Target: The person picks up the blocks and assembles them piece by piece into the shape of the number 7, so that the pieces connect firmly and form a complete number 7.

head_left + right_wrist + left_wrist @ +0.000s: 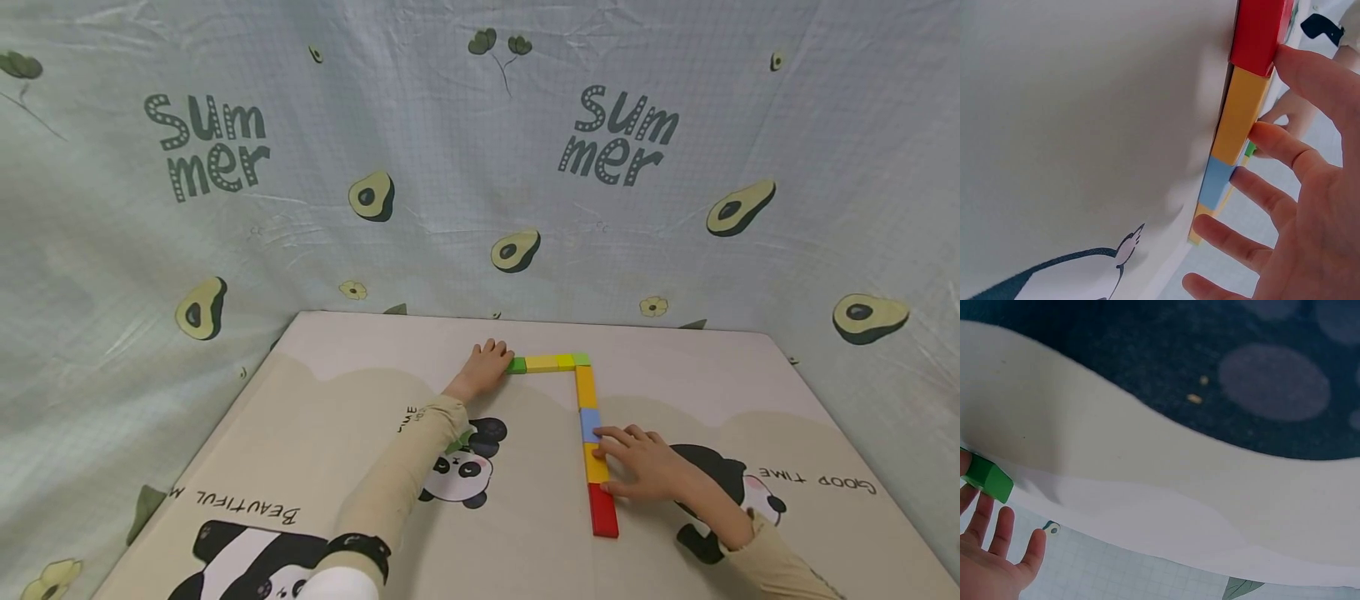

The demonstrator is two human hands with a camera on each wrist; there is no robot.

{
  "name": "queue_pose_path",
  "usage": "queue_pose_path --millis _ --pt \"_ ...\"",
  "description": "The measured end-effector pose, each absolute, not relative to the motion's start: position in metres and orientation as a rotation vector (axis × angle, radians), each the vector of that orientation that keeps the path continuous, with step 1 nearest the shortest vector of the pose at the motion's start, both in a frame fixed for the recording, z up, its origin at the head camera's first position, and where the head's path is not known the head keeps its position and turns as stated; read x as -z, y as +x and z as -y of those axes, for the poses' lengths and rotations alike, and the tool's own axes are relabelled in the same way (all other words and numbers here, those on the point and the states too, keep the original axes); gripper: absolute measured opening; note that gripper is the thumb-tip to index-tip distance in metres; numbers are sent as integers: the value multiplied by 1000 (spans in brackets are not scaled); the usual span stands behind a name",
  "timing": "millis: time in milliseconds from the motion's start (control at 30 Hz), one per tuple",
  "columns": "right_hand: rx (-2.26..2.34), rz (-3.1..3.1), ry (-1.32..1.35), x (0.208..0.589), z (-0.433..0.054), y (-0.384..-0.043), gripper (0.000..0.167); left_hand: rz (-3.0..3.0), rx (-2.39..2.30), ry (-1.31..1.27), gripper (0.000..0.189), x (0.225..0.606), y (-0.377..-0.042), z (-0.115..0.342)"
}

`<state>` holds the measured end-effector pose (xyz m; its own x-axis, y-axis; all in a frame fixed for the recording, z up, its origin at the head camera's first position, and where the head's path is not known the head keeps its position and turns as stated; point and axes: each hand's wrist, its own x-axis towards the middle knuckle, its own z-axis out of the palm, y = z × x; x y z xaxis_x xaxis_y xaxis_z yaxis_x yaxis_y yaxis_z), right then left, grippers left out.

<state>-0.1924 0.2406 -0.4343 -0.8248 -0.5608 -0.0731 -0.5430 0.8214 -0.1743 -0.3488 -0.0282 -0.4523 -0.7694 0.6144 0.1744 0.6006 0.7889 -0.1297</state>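
Observation:
Coloured blocks lie end to end in an L on the table. My left hand (483, 372) is at the left end of the far row. In the left wrist view its thumb and a finger pinch a green block (992, 481). That row continues with a yellow block (542, 364), a shorter bright yellow one and a light green block (581, 359) at the corner. Toward me run an orange-yellow block (586, 387), a blue block (590, 423), another orange-yellow block (1238, 115) and a red block (1260, 34). My right hand (648, 465) rests spread fingertips along this column's right side.
The pale table (525, 542) is printed with pandas and lettering; one panda (459, 475) lies inside the L. A patterned curtain (435, 125) hangs behind the table's far edge and at both sides. A black band (360, 550) circles the left forearm.

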Motion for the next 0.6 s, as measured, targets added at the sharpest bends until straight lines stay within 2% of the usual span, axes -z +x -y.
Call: queue_pose_path --millis 600 --pt "221 -2888 -883 433 -241 -191 37 2816 -58 -946 26 450 -348 27"
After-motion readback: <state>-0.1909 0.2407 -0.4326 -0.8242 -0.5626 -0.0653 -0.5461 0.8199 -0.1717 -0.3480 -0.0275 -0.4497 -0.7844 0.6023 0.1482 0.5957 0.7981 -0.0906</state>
